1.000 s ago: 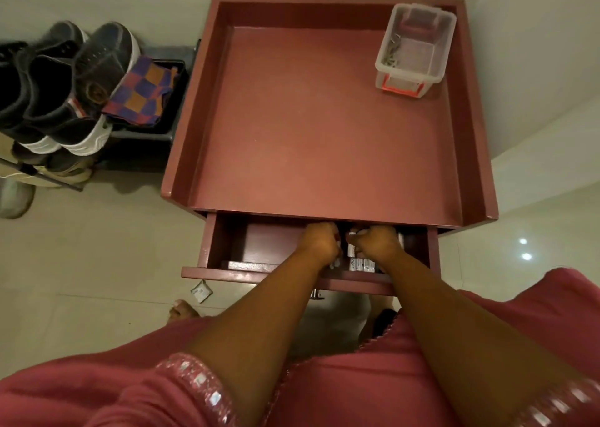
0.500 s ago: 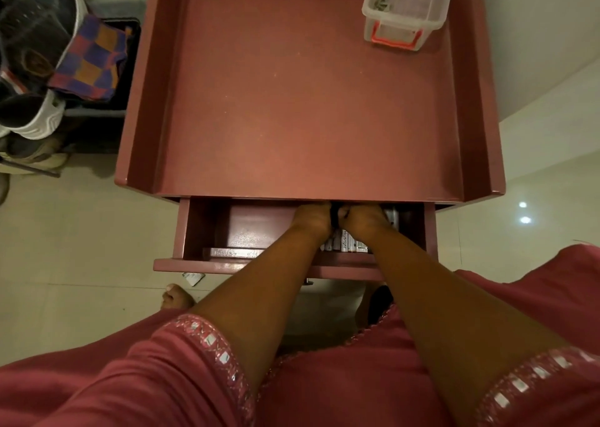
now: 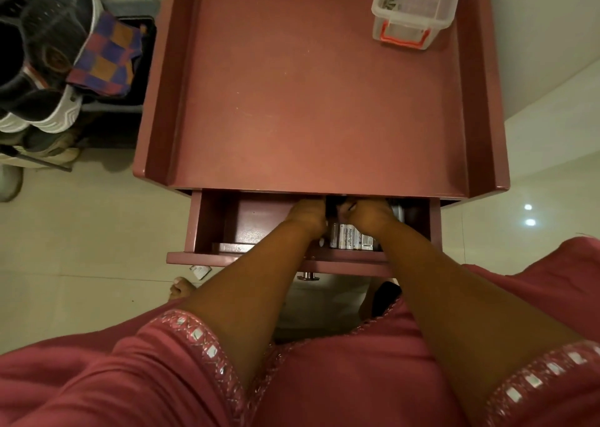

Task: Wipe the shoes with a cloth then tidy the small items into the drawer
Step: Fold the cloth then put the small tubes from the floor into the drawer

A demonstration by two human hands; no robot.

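The drawer (image 3: 227, 228) of the red cabinet (image 3: 311, 101) stands pulled partway out, and a row of batteries (image 3: 349, 237) lies side by side against its front wall, probably lined up so that they do not roll. Both hands reach deep inside, close together under the cabinet top: the left hand (image 3: 308, 214) and the right hand (image 3: 370, 214) have their fingers bent around something dark between them, but what it is, and how firmly it is held, cannot be told. On the cabinet top, at the far right corner, sits a clear plastic box (image 3: 417, 7) with small metal pieces. Well apart to the left, the shoes (image 3: 48, 53) stand on their rack with the checked cloth (image 3: 107, 58) draped beside them, apparently finished with.
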